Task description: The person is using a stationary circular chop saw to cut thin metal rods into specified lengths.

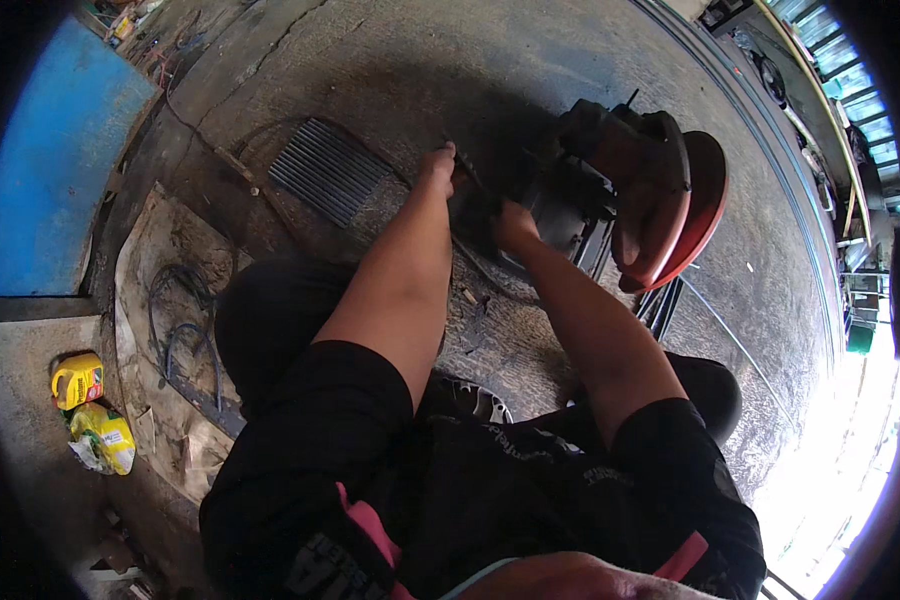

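Note:
In front of me on the floor stands a chop saw [660, 205] with a dark body and a large red-orange round guard. My left hand [438, 170] is closed at the end of a thin dark bar [473, 172] that runs toward the saw. Just nearer to me, my right hand [515, 230] is closed against the dark base of the saw, its fingers mostly hidden in shadow. What it grips there I cannot make out. Left of my left forearm, a row of short grey metal rods [328, 172] lies side by side on the concrete.
Long metal bars [660, 310] extend from the saw toward my right knee. A cable [195, 130] crosses the floor at the left. Coiled hose [185, 335] lies on a worn sheet [155, 250]. A yellow jug [77, 380] and yellow bag [105, 438] sit far left, below a blue panel [55, 170].

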The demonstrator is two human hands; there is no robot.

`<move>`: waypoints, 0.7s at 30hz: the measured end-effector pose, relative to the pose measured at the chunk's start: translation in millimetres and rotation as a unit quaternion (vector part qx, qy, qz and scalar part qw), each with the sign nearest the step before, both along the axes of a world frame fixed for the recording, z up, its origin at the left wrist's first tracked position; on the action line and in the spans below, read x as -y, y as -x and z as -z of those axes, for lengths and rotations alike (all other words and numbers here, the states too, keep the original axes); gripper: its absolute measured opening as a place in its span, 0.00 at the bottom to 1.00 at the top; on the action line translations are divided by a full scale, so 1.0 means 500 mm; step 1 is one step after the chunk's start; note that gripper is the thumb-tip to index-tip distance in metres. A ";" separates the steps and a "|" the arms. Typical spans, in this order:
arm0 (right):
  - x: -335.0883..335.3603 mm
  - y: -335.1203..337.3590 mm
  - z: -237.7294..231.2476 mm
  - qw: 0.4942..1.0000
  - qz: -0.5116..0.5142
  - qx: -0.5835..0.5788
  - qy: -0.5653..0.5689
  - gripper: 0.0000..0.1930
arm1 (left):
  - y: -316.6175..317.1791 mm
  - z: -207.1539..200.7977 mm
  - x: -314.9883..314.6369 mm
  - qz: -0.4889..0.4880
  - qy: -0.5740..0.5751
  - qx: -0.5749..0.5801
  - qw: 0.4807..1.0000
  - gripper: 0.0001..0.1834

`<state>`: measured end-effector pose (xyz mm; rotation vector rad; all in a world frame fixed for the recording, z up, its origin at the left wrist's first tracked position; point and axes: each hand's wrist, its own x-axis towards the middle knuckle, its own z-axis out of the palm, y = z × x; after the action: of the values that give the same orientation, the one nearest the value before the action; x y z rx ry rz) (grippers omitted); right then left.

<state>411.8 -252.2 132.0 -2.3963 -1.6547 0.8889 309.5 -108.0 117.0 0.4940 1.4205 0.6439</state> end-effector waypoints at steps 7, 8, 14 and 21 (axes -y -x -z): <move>-0.068 0.054 0.026 0.992 0.097 -0.077 -0.034 0.17 | -0.012 0.116 0.019 0.160 -0.024 0.005 0.987 0.14; -0.079 0.063 0.038 0.983 0.153 -0.104 -0.025 0.19 | -0.015 0.129 0.024 0.171 -0.034 0.005 0.985 0.15; -0.109 0.085 0.135 0.984 0.151 -0.086 0.027 0.25 | -0.012 0.182 0.001 0.363 -0.198 -0.288 0.864 0.18; -0.107 0.088 0.183 0.968 -0.191 0.100 0.131 0.24 | -0.032 0.213 -0.014 0.313 -0.220 -0.444 0.810 0.20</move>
<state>367.7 -198.7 40.3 -2.4402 -2.2639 1.0006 325.7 -101.2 10.5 1.7264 1.8047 0.1581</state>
